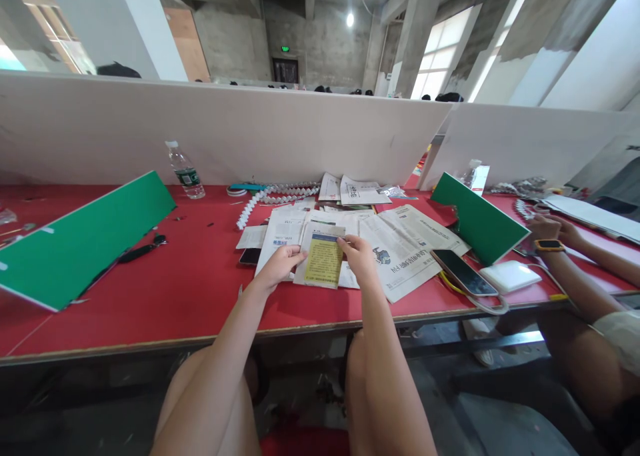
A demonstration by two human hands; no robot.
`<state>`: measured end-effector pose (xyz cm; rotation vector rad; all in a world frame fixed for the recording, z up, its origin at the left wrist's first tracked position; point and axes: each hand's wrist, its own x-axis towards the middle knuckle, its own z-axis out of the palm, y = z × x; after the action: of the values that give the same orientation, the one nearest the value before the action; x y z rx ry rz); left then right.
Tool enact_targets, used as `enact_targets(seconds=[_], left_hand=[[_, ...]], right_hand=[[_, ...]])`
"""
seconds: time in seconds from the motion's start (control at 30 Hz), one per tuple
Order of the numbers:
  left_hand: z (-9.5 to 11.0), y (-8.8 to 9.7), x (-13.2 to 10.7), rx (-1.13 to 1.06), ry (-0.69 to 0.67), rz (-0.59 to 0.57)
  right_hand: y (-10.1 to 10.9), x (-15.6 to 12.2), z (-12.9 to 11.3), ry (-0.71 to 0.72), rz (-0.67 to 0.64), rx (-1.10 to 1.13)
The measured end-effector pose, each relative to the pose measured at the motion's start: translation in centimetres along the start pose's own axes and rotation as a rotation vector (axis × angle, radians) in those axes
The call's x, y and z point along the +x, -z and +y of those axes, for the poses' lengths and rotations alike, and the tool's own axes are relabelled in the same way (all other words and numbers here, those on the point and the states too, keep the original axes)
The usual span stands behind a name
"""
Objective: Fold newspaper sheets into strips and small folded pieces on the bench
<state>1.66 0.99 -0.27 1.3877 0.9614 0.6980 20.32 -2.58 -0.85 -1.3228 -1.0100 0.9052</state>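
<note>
1. Here we are at the red table (200,299), L hand (281,266) & R hand (358,256) both busy close to the near edge, approx. mid-length.
2. L hand: fingers pinched narrow on the LH side of a yellow-panelled paper (324,261). R hand: same again, thumb & fingers closed on its upper RH side. Neither hand's loose!
3. So the paper sits betw. the two, over other sheets, a bit in from the table's near edge. Looks flat & squared to a small rectangle, prob. folded; can't tell how many layers.
4. Progress check: this one's in hand, not set down, so I'd call it part-done. No finished stack I can pick out for sure.
5. What's left? Larger newspaper sheets (405,246) lie spread to the R, reaching toward the near edge, apparently unworked. More printed papers (365,191) by the far edge, under the partition (300,133); can't say if they're done or waiting.
6. Also by the far edge, just L of those: a white zigzag strip (245,213), seemingly complete, material unclear, no hand on it.
7. Toward the R, nr. the near edge: phone (464,273) beside a white device (511,276), both untouched.
</note>
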Motion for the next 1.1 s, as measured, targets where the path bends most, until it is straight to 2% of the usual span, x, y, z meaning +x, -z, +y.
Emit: enact_targets(seconds=[0.07, 0.17, 0.33, 0.47, 0.6, 0.73, 0.87, 0.97, 1.1], left_hand=[[0.0, -0.1, 0.0, 0.005, -0.013, 0.013], [0.1, -0.3, 0.0, -0.038, -0.044, 0.036], [0.0, -0.4, 0.1, -0.072, -0.057, 0.056], [0.1, -0.6, 0.2, -0.108, -0.08, 0.116], [0.2, -0.8, 0.1, -0.122, -0.077, 0.146], [0.3, -0.7, 0.1, -0.146, -0.095, 0.178], [0.3, -0.7, 0.2, -0.148, -0.119, 0.214], [0.0, -0.6, 0.4, -0.143, -0.152, 0.251], [-0.4, -0.5, 0.6, -0.112, -0.204, 0.276]], right_hand=[[-0.1, 0.1, 0.1, 0.046, 0.035, -0.025], [-0.1, 0.1, 0.2, 0.076, 0.01, -0.044], [-0.1, 0.0, 0.1, 0.087, 0.024, -0.063], [-0.2, -0.1, 0.0, 0.073, -0.044, -0.078], [-0.3, -0.1, 0.1, 0.072, -0.016, -0.075], [-0.4, -0.1, 0.4, 0.017, -0.133, -0.038], [-0.5, -0.1, 0.4, 0.025, -0.144, -0.029], [-0.6, -0.1, 0.5, 0.014, -0.199, -0.011], [-0.6, 0.2, 1.0, 0.03, -0.144, -0.127]])
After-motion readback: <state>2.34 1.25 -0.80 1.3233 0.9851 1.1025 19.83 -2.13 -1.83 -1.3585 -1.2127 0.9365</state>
